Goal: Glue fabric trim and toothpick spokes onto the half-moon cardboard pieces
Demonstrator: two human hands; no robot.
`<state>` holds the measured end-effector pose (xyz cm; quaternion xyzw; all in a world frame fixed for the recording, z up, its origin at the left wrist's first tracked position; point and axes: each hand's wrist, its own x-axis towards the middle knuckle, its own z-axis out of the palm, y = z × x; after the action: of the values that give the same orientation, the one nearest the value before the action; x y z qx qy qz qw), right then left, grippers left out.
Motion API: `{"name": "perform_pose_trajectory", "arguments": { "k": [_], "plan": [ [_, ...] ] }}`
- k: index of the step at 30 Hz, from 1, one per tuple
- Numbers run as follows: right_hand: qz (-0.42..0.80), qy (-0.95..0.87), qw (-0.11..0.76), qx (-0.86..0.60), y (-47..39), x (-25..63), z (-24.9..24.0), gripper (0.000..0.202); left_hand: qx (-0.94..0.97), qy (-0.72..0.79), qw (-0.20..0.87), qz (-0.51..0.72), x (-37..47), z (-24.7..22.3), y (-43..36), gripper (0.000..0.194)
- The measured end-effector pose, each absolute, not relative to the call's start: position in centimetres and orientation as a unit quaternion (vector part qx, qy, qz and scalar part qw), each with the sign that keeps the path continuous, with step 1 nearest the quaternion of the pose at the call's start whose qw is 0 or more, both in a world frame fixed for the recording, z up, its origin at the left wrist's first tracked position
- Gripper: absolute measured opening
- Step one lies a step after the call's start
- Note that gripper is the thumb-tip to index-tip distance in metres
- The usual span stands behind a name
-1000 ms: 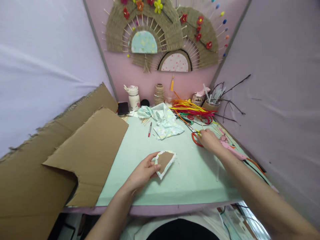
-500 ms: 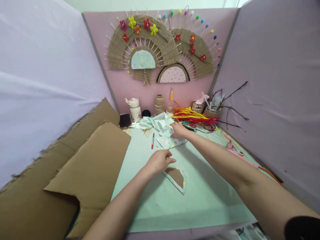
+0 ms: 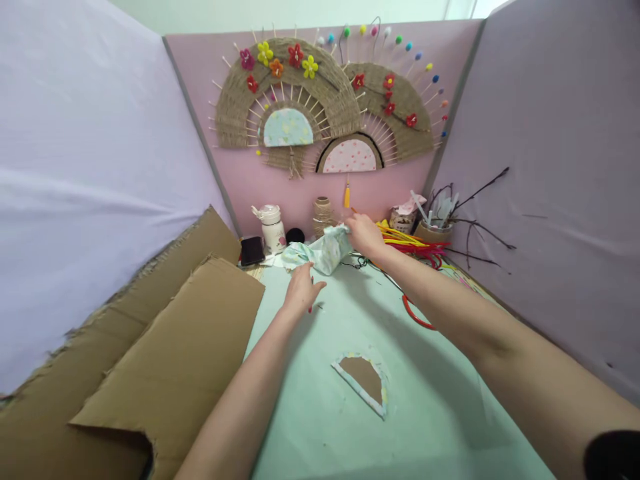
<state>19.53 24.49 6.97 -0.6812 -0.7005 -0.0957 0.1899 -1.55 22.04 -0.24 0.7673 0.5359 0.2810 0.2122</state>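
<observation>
A crumpled piece of light green floral fabric (image 3: 327, 252) lies toward the back of the table, its right part lifted. My right hand (image 3: 366, 235) pinches the fabric's upper right edge, fingers closed. Just in front of the fabric, my left hand (image 3: 300, 292) reaches low over the table with thumb and fingers apart. A red pen (image 3: 311, 308) lies beneath it, partly hidden. Nearer to me rests a half-round cardboard piece (image 3: 364, 377), its brown middle showing and its border wrapped in the same kind of fabric.
Large cardboard sheets (image 3: 185, 347) cover the left side. A white bottle (image 3: 272, 230), a twine spool (image 3: 323, 215) and red and yellow pipe cleaners (image 3: 415, 247) stand or lie at the back. Twigs (image 3: 480, 190) jut out on the right. Woven fans (image 3: 295, 67) hang on the pink panel.
My right hand has lifted the fabric's right part up and back. My left hand has moved forward from the half-round cardboard to the red pen. The view has shifted slightly.
</observation>
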Motion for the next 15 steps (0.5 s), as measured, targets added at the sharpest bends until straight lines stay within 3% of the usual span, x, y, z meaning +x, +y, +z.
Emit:
{"name": "perform_pose_trajectory", "arguments": {
  "k": [6, 8, 10, 12, 15],
  "plan": [
    [-0.162, -0.708, 0.361, -0.585, 25.1, 16.7, 11.7, 0.022, 0.707, 0.568, 0.180, 0.383, -3.1, 2.6, 27.0, 0.103],
    [-0.173, -0.713, 0.414, -0.539, 25.0, 15.6, 13.3, 0.019, 0.694, 0.563, 0.193, 0.404, -2.8, 3.2, 28.1, 0.106],
    [-0.172, -0.709, 0.482, -0.485, 24.8, 14.7, 15.0, 0.017, 0.680, 0.555, 0.215, 0.428, -2.4, 3.6, 28.8, 0.092],
    [-0.152, -0.697, 0.557, -0.425, 24.7, 14.3, 16.5, 0.011, 0.661, 0.544, 0.245, 0.455, -2.0, 4.2, 29.4, 0.064],
    [-0.133, -0.677, 0.603, -0.402, 24.7, 14.6, 17.9, 0.005, 0.614, 0.523, 0.307, 0.506, -2.1, 5.8, 30.1, 0.037]
  ]
}}
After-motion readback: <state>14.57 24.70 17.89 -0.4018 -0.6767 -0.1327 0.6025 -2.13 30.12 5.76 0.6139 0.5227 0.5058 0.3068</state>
